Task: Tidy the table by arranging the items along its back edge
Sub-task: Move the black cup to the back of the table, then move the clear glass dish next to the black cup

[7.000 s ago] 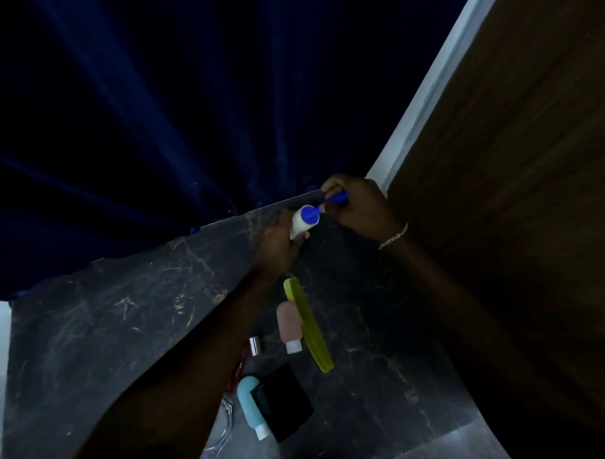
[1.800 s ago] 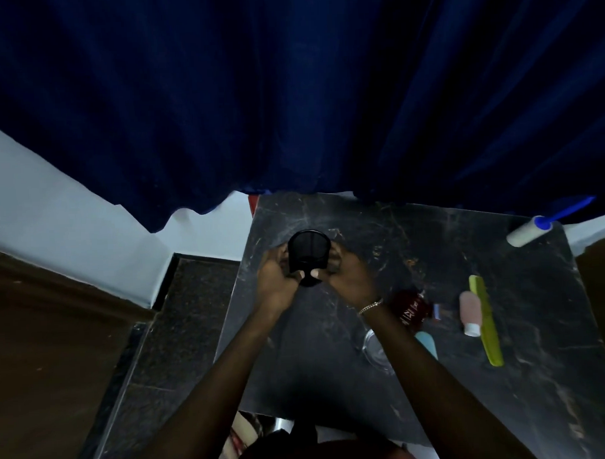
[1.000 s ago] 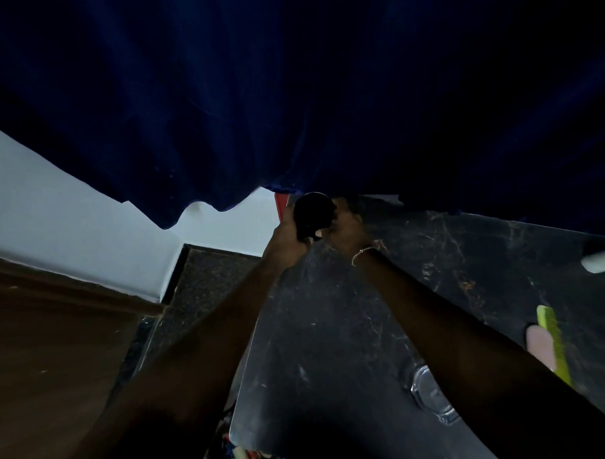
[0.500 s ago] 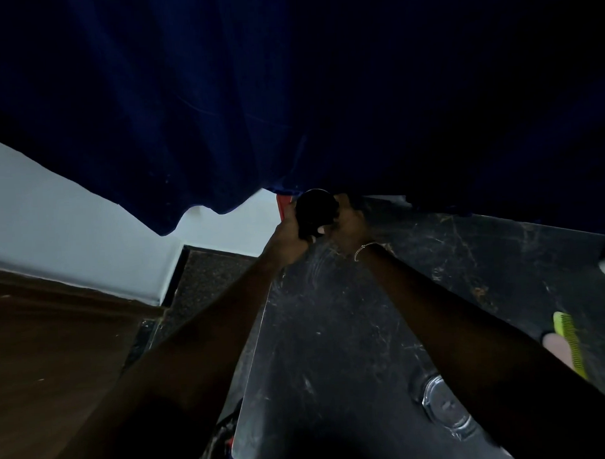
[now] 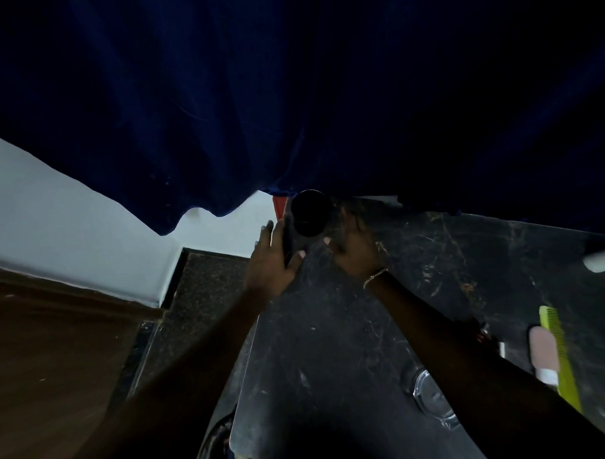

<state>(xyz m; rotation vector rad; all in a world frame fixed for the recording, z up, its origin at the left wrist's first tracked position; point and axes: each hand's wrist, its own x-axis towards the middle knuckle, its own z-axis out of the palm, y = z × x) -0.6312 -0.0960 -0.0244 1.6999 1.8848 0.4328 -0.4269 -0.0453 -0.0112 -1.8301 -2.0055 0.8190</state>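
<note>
A black cup (image 5: 309,213) stands at the back left corner of the dark marble table (image 5: 333,365), right under the curtain's hem. My left hand (image 5: 273,261) is just left of the cup, fingers spread and off it. My right hand (image 5: 355,251) is just right of the cup, thumb clear of it and fingers loosely apart. At the right lie a green comb (image 5: 559,354), a pink bottle (image 5: 543,351) and the white end of a lint roller (image 5: 602,263). A clear glass item (image 5: 432,393) lies near my right forearm.
A dark blue curtain (image 5: 289,92) hangs over the table's back edge. A red item (image 5: 483,333) peeks out beside my right arm. Left of the table are a white wall (image 5: 71,220), a speckled floor strip (image 5: 200,291) and a brown wooden surface (image 5: 41,358).
Both hands carried the black cup from the table's middle to the back left corner. Since half a second ago they have loosened and drawn back from it.
</note>
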